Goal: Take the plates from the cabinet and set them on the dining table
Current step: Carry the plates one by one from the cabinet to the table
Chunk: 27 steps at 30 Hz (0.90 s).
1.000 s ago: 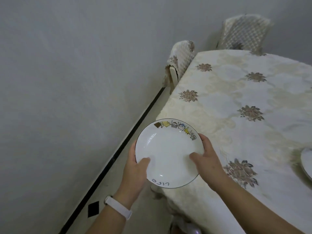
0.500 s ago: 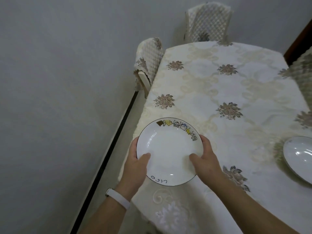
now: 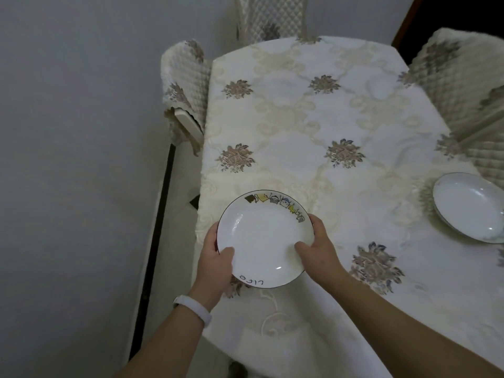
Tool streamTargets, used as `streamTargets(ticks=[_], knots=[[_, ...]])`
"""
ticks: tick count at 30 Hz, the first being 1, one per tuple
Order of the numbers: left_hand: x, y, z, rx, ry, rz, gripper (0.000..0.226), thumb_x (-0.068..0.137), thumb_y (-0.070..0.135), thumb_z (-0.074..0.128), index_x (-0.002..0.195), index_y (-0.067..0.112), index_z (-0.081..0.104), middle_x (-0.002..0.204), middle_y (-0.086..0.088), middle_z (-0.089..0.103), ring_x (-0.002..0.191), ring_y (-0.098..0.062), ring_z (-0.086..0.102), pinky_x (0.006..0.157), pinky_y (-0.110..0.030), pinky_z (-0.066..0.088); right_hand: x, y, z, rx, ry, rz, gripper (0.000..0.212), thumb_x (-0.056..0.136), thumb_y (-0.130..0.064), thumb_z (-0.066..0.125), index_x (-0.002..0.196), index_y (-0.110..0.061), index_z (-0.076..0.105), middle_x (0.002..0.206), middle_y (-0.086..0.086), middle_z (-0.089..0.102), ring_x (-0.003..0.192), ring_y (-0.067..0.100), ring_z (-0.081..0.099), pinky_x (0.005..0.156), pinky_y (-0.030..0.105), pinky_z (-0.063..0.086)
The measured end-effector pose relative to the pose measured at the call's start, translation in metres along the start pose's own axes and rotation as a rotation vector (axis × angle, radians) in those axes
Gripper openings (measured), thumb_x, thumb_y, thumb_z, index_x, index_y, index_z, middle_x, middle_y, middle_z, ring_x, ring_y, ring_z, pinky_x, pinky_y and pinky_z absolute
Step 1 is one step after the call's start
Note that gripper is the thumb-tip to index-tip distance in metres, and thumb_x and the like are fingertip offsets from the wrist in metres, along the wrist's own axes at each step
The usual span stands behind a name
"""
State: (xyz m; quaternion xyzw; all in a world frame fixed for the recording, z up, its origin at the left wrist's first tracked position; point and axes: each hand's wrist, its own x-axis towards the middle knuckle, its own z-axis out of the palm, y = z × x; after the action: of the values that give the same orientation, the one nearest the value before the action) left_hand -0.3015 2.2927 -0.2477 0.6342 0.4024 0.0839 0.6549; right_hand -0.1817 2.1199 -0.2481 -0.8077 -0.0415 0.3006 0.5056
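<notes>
I hold a white plate with a cartoon border and dark rim in both hands, above the near left corner of the dining table. My left hand grips its left edge with the thumb on top; a white band sits on that wrist. My right hand grips the right edge the same way. A second white plate lies on the tablecloth at the right edge of view.
The table wears a cream cloth with flower motifs. Chairs with quilted covers stand at the left, the far end and the right. A grey wall runs close along the left, with a dark baseboard.
The view has swung right and moved closer, so more of the table and the second plate show. The held plate now hovers over the table's corner instead of beside its edge.
</notes>
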Motion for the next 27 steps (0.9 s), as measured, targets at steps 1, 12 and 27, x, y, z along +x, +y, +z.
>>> streamTargets(ticks=[1,12,27], knots=[[0.009,-0.002,-0.001,0.004,-0.012,-0.007,0.071,0.087,-0.011,0.042,0.112,0.054,0.057,0.114,0.017,0.068,0.109,-0.01,0.063,0.089,-0.034,0.055,0.006,0.002,0.003,-0.008,0.007,0.009,0.065,0.084,-0.005,0.052,0.134,-0.041,0.032,0.107,-0.017,0.057,0.093,0.004,0.056,0.073,0.032,0.051],[0.092,-0.02,0.006,0.121,-0.098,-0.032,0.063,0.087,-0.009,0.042,0.132,0.033,0.049,0.122,0.015,0.061,0.109,-0.001,0.058,0.083,-0.017,0.053,0.077,0.016,0.026,-0.201,0.061,0.056,0.064,0.085,-0.012,0.052,0.141,-0.029,0.026,0.099,-0.004,0.055,0.081,0.019,0.054,0.07,0.032,0.044],[0.117,-0.031,0.002,0.334,-0.177,-0.06,0.062,0.087,-0.001,0.054,0.126,0.047,0.045,0.116,0.011,0.066,0.107,-0.013,0.062,0.09,-0.035,0.054,0.095,0.031,0.026,-0.265,0.073,0.129,0.063,0.087,-0.013,0.052,0.144,-0.028,0.029,0.086,-0.012,0.055,0.072,0.009,0.053,0.061,0.026,0.039]])
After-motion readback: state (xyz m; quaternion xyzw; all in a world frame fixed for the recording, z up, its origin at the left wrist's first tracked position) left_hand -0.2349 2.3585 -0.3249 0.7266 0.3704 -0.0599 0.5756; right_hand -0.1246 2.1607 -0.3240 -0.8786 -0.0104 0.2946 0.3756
